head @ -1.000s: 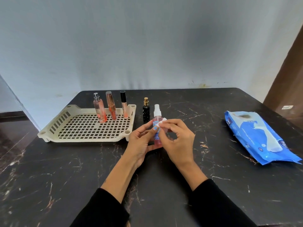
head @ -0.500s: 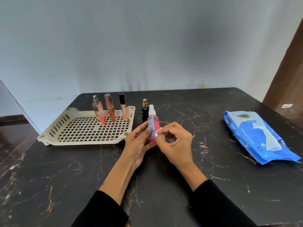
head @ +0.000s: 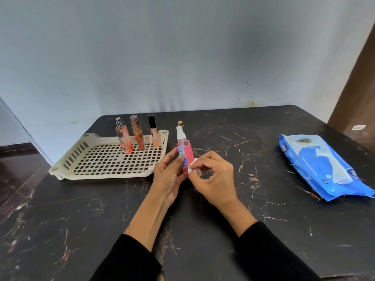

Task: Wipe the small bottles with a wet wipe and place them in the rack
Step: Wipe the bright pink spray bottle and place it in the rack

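My left hand [head: 168,177] holds a small pink spray bottle [head: 185,153] with a white nozzle and a blue label, upright above the table. My right hand [head: 215,179] pinches a small white wet wipe [head: 191,166] against the bottle's lower right side. Behind the pink bottle stands a dark bottle with a gold cap [head: 180,124], mostly hidden. The cream plastic rack [head: 97,175] lies to the left. Three slim bottles stand at its far edge: a pink one with a silver top [head: 123,138], an orange one [head: 138,133] and a black-capped one [head: 153,130].
A blue pack of wet wipes [head: 322,167] lies on the right of the black marble table [head: 81,220]. A pale wall runs behind the table and a brown door edge [head: 357,88] stands at the far right.
The pink bottle has turned and shifted slightly left in my left hand. My right hand with the wipe has slid from near the bottle's top down to its lower side.
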